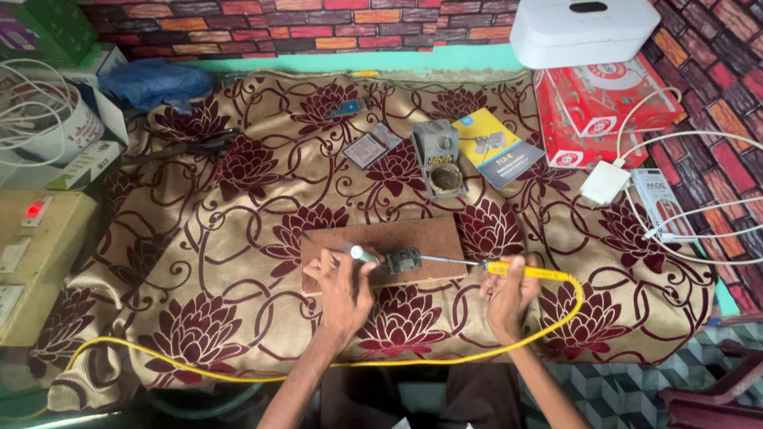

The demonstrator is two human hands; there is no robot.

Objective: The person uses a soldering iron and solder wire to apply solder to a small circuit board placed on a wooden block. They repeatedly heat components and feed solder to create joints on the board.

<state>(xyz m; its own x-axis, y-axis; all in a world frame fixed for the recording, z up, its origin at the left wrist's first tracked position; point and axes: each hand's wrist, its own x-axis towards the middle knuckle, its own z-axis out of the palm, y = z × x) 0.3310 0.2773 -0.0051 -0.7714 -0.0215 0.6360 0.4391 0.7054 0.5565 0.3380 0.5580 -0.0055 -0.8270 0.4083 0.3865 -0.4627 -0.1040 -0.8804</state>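
Observation:
A small circuit board lies on a brown wooden board set on the floral cloth. My left hand holds a thin green-tipped tool against the left side of the circuit board. My right hand grips the yellow handle of a soldering iron, whose metal shaft points left and reaches the circuit board. The iron's yellow cable loops around the front of the cloth.
A grey soldering stand with a tin and a yellow-blue booklet sit behind the board. Red boxes, a white case, a white charger with cables lie right. A switch box with a red light stands left.

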